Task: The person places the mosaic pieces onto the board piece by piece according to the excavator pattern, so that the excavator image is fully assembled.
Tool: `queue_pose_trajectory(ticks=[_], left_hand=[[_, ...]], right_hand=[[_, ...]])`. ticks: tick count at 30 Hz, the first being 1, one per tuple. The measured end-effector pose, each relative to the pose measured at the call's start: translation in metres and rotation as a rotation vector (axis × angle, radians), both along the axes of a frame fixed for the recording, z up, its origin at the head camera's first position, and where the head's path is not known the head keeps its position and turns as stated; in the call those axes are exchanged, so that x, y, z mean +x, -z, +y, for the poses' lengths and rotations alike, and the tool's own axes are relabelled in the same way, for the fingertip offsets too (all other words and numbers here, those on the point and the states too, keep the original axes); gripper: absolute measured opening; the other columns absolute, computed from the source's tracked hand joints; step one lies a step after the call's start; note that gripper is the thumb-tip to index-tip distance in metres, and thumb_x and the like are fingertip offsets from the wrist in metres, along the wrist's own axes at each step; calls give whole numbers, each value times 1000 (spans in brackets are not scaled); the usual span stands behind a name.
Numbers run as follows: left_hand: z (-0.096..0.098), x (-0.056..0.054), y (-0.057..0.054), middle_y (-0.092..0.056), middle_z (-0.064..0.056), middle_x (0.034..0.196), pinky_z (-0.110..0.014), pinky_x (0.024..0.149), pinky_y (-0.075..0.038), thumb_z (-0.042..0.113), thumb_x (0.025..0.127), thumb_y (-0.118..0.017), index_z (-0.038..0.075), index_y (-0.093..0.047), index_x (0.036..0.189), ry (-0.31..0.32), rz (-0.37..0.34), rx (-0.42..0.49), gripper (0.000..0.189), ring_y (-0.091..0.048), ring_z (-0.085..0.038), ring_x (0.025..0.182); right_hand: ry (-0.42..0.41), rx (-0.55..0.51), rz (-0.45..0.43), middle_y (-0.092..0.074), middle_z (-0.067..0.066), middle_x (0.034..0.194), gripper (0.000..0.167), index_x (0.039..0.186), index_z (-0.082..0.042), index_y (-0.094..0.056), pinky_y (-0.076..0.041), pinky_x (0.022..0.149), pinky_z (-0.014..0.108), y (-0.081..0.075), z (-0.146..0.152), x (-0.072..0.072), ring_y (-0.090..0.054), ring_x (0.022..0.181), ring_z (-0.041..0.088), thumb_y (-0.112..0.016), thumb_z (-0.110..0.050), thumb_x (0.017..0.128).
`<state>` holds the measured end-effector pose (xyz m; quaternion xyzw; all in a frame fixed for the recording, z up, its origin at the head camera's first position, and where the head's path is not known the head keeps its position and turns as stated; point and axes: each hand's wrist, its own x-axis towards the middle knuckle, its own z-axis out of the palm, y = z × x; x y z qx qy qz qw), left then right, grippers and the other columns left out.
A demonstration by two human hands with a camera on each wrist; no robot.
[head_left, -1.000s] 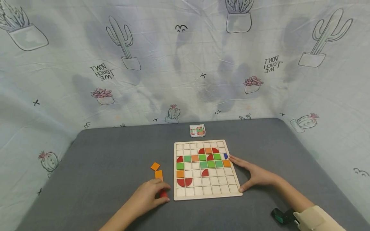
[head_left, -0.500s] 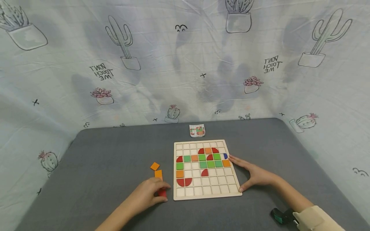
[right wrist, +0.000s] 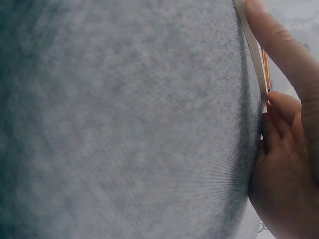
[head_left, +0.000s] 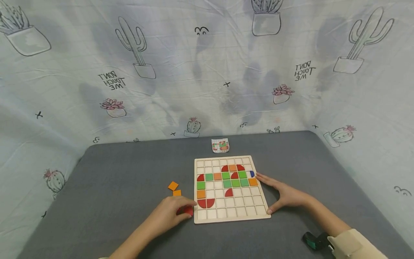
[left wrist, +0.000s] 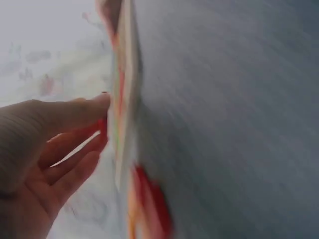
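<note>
My left hand (head_left: 168, 211) is just left of the grid board (head_left: 233, 219), pinching a red tile (left wrist: 103, 127) between thumb and fingers. That tile is partly hidden by the hand in the head view. My right hand (head_left: 287, 196) rests along the board's right edge, fingers and thumb stretched apart, the thumb at the near corner. Red quarter-round tiles (head_left: 202, 204), green squares (head_left: 235, 183) and orange squares (head_left: 253, 182) fill some cells. A small blue piece (head_left: 252, 174) sits near the right edge, close to my right fingertips.
Two loose orange tiles (head_left: 173, 186) are visible on the grey table (head_left: 129, 172), left of the board. Blurred red tiles (left wrist: 152, 204) lie near the left hand. A small pattern card (head_left: 220, 145) lies behind the board. A black device (head_left: 313, 241) is by the right forearm.
My left hand has moved a little right, toward the board, carrying the red tile away from the loose pieces. My right hand has stayed on the board's edge.
</note>
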<state>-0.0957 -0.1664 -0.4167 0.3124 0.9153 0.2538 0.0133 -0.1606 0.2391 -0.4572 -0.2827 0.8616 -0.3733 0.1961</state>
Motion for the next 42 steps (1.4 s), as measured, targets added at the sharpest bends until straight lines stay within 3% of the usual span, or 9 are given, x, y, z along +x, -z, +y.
queue_pose_trajectory(ticks=[3, 6, 11, 15, 24, 30, 37, 42], left_hand=[[25, -6, -4, -67, 7, 93, -21, 69, -48, 17, 75, -76, 15, -70, 104, 30, 43, 38, 30, -57, -7, 80], [51, -13, -6, -66, 7, 93, -19, 69, -47, 19, 77, -75, 17, -69, 105, 79, 41, 28, 28, -56, -8, 80], [88, -28, -1, -68, 10, 91, -15, 67, -44, 22, 78, -74, 19, -70, 104, 122, -32, -19, 27, -55, -3, 76], [103, -38, 6, -68, 10, 92, -15, 70, -44, 22, 78, -75, 18, -71, 103, 131, -64, -25, 26, -54, -3, 76], [105, -47, 17, -69, 8, 97, -17, 79, -46, 17, 79, -73, 15, -71, 104, 149, -90, 11, 25, -59, -3, 87], [107, -50, 16, -69, 8, 93, -15, 75, -46, 9, 80, -71, 14, -71, 102, 172, -96, 12, 22, -60, -3, 84], [108, -51, 12, -69, 8, 91, -15, 70, -46, 3, 77, -67, 14, -71, 102, 143, -144, -4, 28, -59, -3, 80], [91, -47, 6, -69, 5, 101, -23, 75, -48, 14, 83, -66, 13, -70, 106, 94, -190, 118, 24, -61, -11, 89]], right_hand=[[-3, 1, 7, -13, 10, 154, 111, 149, -16, -18, -28, 101, 50, 1, 0, -1, -15, 136, 39, -83, -40, 62], [-11, 0, 9, -12, 10, 154, 111, 149, -16, -17, -27, 101, 51, 2, 0, -1, -15, 137, 39, -83, -40, 62], [-17, -6, 7, -13, 10, 154, 111, 149, -15, -18, -25, 101, 58, 2, -1, -1, -15, 136, 40, -83, -40, 63], [-14, -5, 7, -14, 9, 154, 110, 149, -16, -18, -25, 101, 58, 2, -1, -2, -15, 136, 39, -82, -40, 62], [-15, -2, 6, -13, 8, 154, 110, 149, -17, -18, -26, 102, 54, 2, 1, -2, -15, 137, 38, -82, -40, 63], [-23, -5, 20, -14, 8, 154, 109, 149, -17, -18, -27, 101, 54, 1, 1, -1, -16, 136, 39, -82, -40, 64], [-21, 6, 10, -14, 7, 154, 109, 149, -16, -18, -27, 103, 49, -1, 1, -1, -16, 137, 37, -82, -42, 63], [-22, 6, 11, -14, 8, 154, 110, 149, -15, -19, -25, 105, 43, -2, 2, -1, -16, 137, 35, -82, -42, 63]])
